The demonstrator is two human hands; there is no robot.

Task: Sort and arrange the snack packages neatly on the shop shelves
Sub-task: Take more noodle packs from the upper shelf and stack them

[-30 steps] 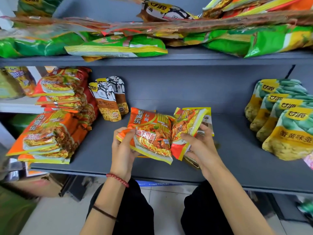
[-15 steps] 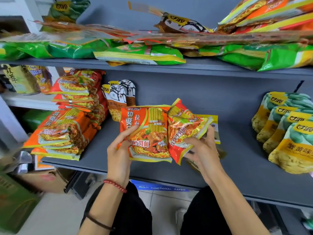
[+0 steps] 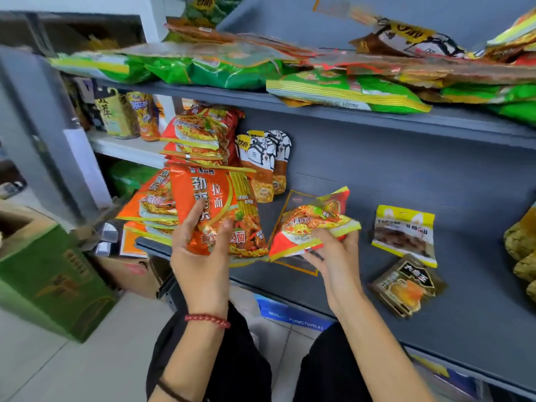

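Observation:
My left hand (image 3: 203, 256) grips an orange noodle packet (image 3: 214, 204), held upright just in front of the stack of orange noodle packets (image 3: 153, 204) at the left end of the grey shelf (image 3: 435, 314). My right hand (image 3: 333, 253) holds a second orange and yellow noodle packet (image 3: 313, 221) over the shelf, with a flat brown packet (image 3: 295, 265) partly hidden under it. A yellow-topped snack packet (image 3: 403, 230) and a dark brown packet (image 3: 406, 285) lie loose on the shelf to the right.
Black-and-white pouches (image 3: 261, 161) stand behind the noodle stack. Green bags (image 3: 342, 88) crowd the upper shelf. Yellow-green bags (image 3: 522, 248) sit at the far right. A green carton (image 3: 52, 280) and cardboard boxes (image 3: 130, 271) stand on the floor at left.
My left hand has carried its noodle packet left toward the stack and raised it upright. The two packets have come apart. The view swung left, revealing two loose packets on the shelf.

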